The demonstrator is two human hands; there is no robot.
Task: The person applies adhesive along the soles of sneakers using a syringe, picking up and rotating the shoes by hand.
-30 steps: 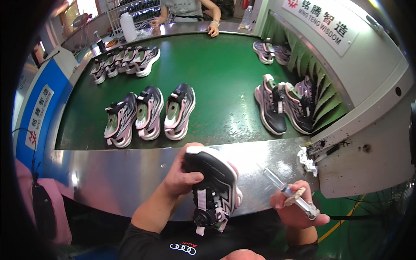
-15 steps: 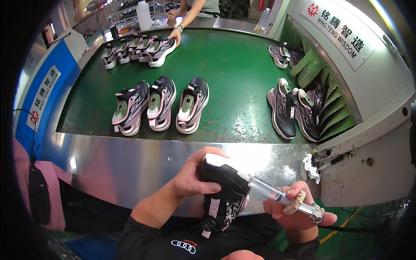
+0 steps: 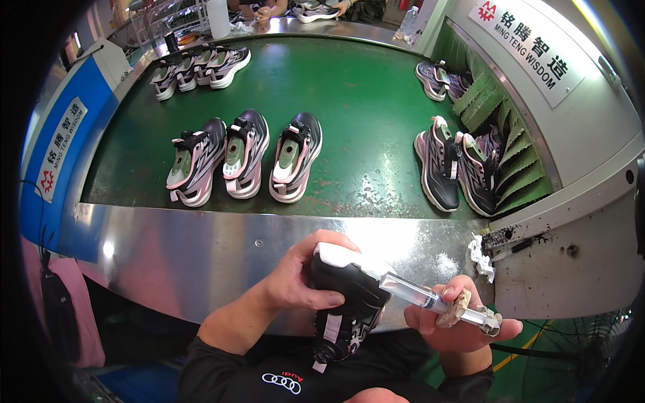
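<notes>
My left hand (image 3: 295, 279) grips a black sneaker (image 3: 339, 285) with a white sole and pink tabs. The shoe is tilted, its toe end up and its laced part toward my body. In my right hand (image 3: 457, 338) is a clear syringe (image 3: 408, 291), its grip and plunger end wrapped in lumpy beige material. My thumb is at the plunger end, and fingers curl around the grip. The syringe's front end lies against the edge where the upper meets the sole; its very tip is hard to make out there.
Beyond the metal ledge (image 3: 181, 248) lies a green conveyor belt (image 3: 363, 114). Three sneakers (image 3: 246, 154) stand at its near left, several more (image 3: 228, 67) farther back. Others (image 3: 440, 164) stand by green strip curtains (image 3: 524, 168) at right. Across the belt, a person's hand touches a sneaker (image 3: 316, 11).
The person opposite has taken one sneaker from the far-left row and moved it beyond the belt. My syringe has shifted slightly along the sole edge of the shoe.
</notes>
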